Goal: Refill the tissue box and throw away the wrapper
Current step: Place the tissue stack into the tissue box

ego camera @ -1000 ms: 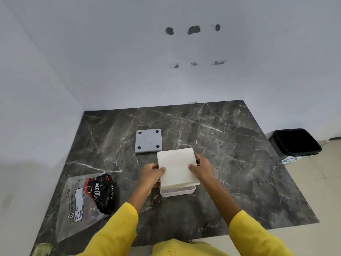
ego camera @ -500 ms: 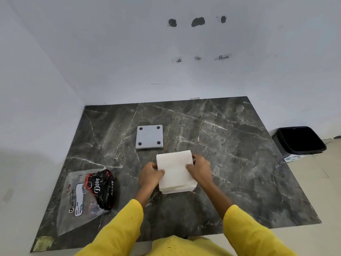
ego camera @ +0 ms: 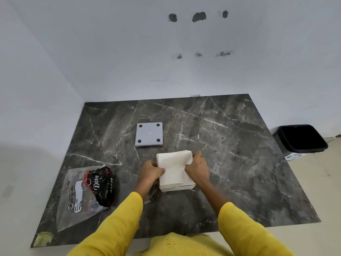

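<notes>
Surface: a dark grey marble-patterned desk (ego camera: 230,145) with white veins, set into a corner of pale walls.
Tissue stack: a white stack of folded paper tissues (ego camera: 173,168) lies near the middle of the desk, a little toward the near edge, resting in or on a low white square tissue box (ego camera: 178,187) of which only the near rim shows below the paper.
Left hand: the left hand (ego camera: 151,171) grips the stack's left side, thumb pressed on top of the paper and the other fingers curled down along the edge.
Right hand: the right hand (ego camera: 198,168) clasps the stack's right side, fingers curled together over the far right corner, where the top sheets bend upward against them.
Sleeves: yellow fabric sleeves (ego camera: 245,228) cover both forearms.
Lid: a flat grey square plate with four dark round pads at its corners (ego camera: 149,134) lies just beyond the stack, toward the far edge, apart from it.
Wrapper: a clear plastic tissue wrapper with a dark printed "Dove" panel (ego camera: 86,191) lies flat near the desk's left edge, toward the near left corner, well apart from both hands.
Bin: a black open rectangular waste bin (ego camera: 302,139) stands on the floor past the right edge.
Sticker: a yellowish patch (ego camera: 43,239) sits at the near left corner.
</notes>
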